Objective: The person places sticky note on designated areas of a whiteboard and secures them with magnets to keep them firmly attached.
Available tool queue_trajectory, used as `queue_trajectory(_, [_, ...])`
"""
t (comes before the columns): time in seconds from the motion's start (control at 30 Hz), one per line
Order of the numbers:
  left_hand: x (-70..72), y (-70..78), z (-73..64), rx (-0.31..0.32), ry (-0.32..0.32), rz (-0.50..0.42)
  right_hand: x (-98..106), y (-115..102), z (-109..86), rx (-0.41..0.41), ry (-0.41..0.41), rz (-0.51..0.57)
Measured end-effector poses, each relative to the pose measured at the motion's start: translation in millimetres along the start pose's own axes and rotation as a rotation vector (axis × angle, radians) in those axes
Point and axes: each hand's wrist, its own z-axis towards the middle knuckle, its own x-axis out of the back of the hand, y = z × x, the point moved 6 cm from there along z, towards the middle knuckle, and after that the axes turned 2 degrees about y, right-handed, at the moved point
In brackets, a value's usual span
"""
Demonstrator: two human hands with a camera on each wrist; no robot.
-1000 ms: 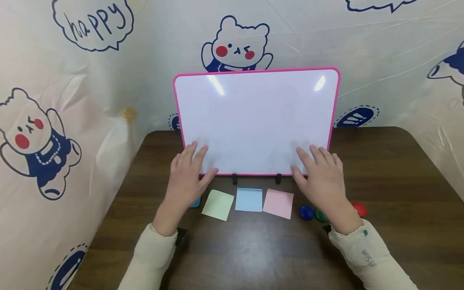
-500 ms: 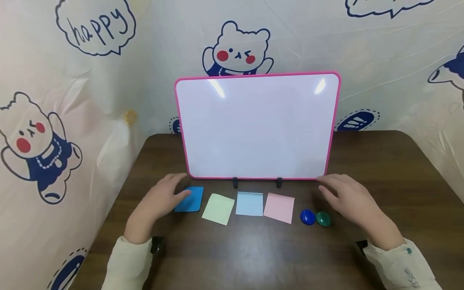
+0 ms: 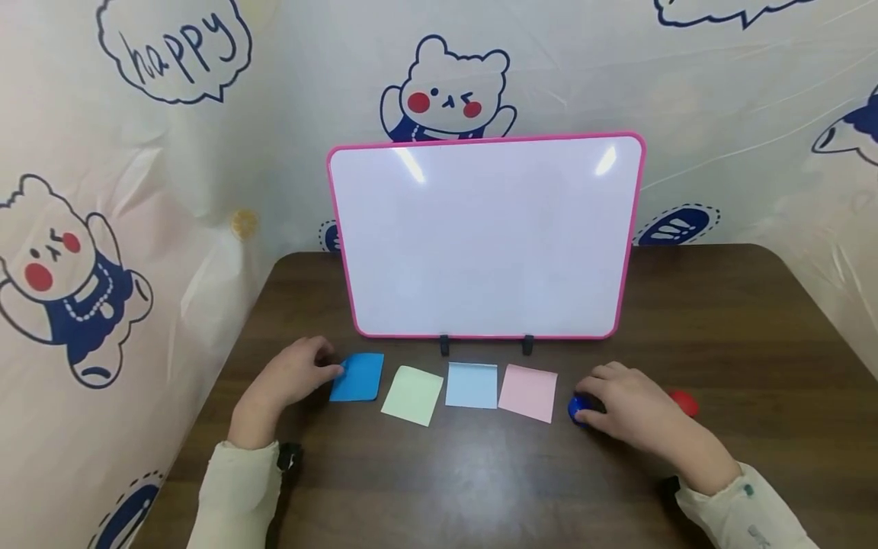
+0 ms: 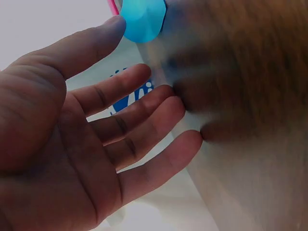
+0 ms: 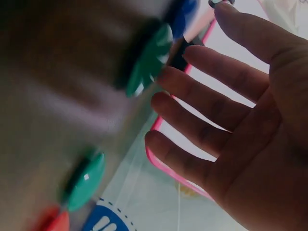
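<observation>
In the head view my left hand [image 3: 284, 385] is at the left side of a bright blue sticky note [image 3: 361, 377], thumb tip right at its edge. The left wrist view has the thumb overlapping the blue note [image 4: 144, 21] and the other fingers loosely spread, fingertips close to the table. My right hand [image 3: 634, 404] lies over a row of round magnets, thumb and index finger either side of a blue magnet [image 3: 577, 409]. Spread fingers show in the right wrist view, beside a green magnet [image 5: 151, 60]. A second green magnet [image 5: 86, 183] and a red magnet [image 3: 684, 403] are farther out.
A pink-framed whiteboard [image 3: 487, 244] stands upright at the back, with two black feet [image 3: 443, 345] at its lower edge. Before it lie a pale green note [image 3: 412, 395], a light blue note [image 3: 472, 385] and a pink note [image 3: 528, 393] on the dark wooden table [image 3: 453, 473].
Both hands have come away from the whiteboard's lower corners. The left has moved down to the blue note's left side, the right outward and then in over the magnets.
</observation>
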Motion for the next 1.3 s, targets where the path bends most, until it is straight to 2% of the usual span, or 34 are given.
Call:
queue_trajectory(0.4, [1.1, 4.9, -3.6, -0.008, 0.066, 0.079, -13.3, -8.9, 4.4, -0.008, -0.044, -0.109])
queue_trajectory(0.7, [-2.1, 10.7, -4.9, -0.043, 0.082, 0.084, -14.1, -13.0, 1.4, -0.031, -0.064, -0.076])
queue_trajectory(1.07, [-2.9, 10.9, 0.1, -0.033, 0.079, 0.087, -14.5, -12.8, -0.4, -0.051, -0.08, -0.061])
queue_trajectory(1.3, [2.9, 18.3, 0.4, -0.045, 0.15, 0.044, -14.9, -12.0, 0.0, -0.048, -0.082, -0.05])
